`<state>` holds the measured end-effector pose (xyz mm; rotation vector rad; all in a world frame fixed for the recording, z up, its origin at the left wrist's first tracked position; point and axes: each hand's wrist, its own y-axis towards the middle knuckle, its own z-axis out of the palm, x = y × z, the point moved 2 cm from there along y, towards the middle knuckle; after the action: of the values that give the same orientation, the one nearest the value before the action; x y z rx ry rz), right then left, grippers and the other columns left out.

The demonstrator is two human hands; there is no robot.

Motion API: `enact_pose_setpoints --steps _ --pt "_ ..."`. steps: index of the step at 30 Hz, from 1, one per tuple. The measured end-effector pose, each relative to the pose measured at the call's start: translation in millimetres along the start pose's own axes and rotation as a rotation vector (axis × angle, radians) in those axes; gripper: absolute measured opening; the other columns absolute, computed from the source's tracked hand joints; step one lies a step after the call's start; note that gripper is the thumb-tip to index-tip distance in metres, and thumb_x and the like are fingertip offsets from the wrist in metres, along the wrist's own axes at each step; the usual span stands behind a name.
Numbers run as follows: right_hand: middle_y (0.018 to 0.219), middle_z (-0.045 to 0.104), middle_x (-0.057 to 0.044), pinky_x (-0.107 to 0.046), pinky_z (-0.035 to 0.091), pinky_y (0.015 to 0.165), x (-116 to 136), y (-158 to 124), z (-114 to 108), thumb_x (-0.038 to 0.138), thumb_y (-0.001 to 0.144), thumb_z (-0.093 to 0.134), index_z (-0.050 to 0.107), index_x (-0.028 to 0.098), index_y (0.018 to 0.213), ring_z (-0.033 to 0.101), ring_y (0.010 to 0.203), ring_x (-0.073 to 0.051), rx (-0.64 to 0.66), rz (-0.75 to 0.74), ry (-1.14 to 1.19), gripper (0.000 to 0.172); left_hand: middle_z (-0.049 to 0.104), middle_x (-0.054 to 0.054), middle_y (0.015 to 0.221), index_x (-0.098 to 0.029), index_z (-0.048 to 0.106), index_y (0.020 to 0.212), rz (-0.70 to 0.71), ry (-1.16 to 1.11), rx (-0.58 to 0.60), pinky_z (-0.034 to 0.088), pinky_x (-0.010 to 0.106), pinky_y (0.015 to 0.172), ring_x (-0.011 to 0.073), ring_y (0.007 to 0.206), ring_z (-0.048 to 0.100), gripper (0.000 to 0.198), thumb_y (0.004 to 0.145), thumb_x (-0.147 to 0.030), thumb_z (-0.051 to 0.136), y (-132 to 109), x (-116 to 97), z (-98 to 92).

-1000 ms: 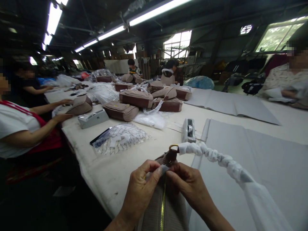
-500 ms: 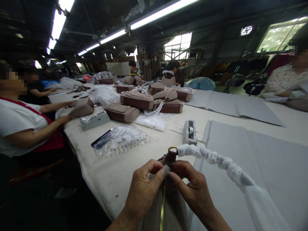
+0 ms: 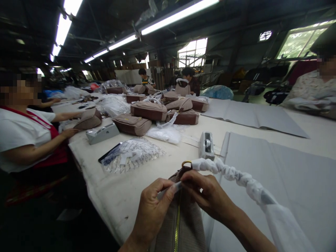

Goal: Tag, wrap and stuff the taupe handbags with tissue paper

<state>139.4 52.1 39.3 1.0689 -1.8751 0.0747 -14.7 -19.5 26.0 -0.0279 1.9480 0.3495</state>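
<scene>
Left hand [image 3: 153, 210] and right hand [image 3: 210, 197] both pinch the grey strip [image 3: 170, 189] on the bag [image 3: 181, 227]. The right hand slid toward 12 o'clock, so the strip is stretched flatter.

Ahead of your right hand [image 3: 210, 197] you have: tape dispensers [image 3: 206, 145], two; grey paper spreads [image 3: 275, 168], two; clear bag of tags [image 3: 131, 154], one; brown handbags [image 3: 132, 124] piled, roughly ten; handbag [image 3: 189, 224] beneath it, one.
</scene>
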Motion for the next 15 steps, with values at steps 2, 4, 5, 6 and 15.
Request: enact_pose_setpoints --steps 2,4,5,6,15 --pt "0.079 0.065 0.0 -0.02 0.041 0.055 5 4 -1 0.015 0.086 0.052 0.056 0.021 0.111 0.058 0.059 -0.01 0.057 0.006 -0.034 0.026 0.065 -0.001 0.077 -0.02 0.064 0.08 0.062 0.006 -0.006 0.047 0.02 0.07 0.0129 0.075 0.061 0.015 0.088 -0.028 0.054 1 -2 -1.3" --pt "0.079 0.065 0.0 -0.02 0.041 0.055 9 8 -4 0.013 0.084 0.052 0.058 0.021 0.109 0.058 0.061 -0.011 0.133 0.016 -0.074 0.027 0.065 -0.001 0.079 -0.02 0.064 0.08 0.158 0.072 -0.025 0.046 0.021 0.073 0.0131 0.077 0.061 0.013 0.088 -0.025 0.054 1 -3 -2.1" --pt "0.076 0.064 0.0 -0.019 0.04 0.054 10 11 -5 0.013 0.084 0.052 0.061 0.021 0.102 0.057 0.06 -0.011 0.157 0.027 -0.086 0.021 0.065 -0.001 0.08 -0.02 0.064 0.082 0.181 0.097 -0.037 0.046 0.021 0.073 0.0132 0.078 0.061 0.012 0.087 -0.024 0.054 1 -4 -2.4" --pt "0.072 0.063 0.0 -0.019 0.039 0.052 11 13 -6 0.015 0.085 0.051 0.062 0.02 0.095 0.056 0.059 -0.01 0.166 0.04 -0.089 0.016 0.066 -0.001 0.081 -0.02 0.065 0.084 0.171 0.097 -0.048 0.046 0.021 0.073 0.0134 0.077 0.061 0.01 0.087 -0.025 0.056 1 -3 -2.9" --pt "0.062 0.061 0.002 -0.017 0.04 0.046 9 17 -5 0.017 0.084 0.055 0.064 0.019 0.089 0.055 0.052 -0.01 0.147 0.044 0.018 0.01 0.066 0.0 0.074 -0.019 0.068 0.079 0.041 -0.01 -0.036 0.047 0.021 0.068 0.0146 0.072 0.062 0.016 0.086 -0.029 0.057 -1 -1 -4.3"
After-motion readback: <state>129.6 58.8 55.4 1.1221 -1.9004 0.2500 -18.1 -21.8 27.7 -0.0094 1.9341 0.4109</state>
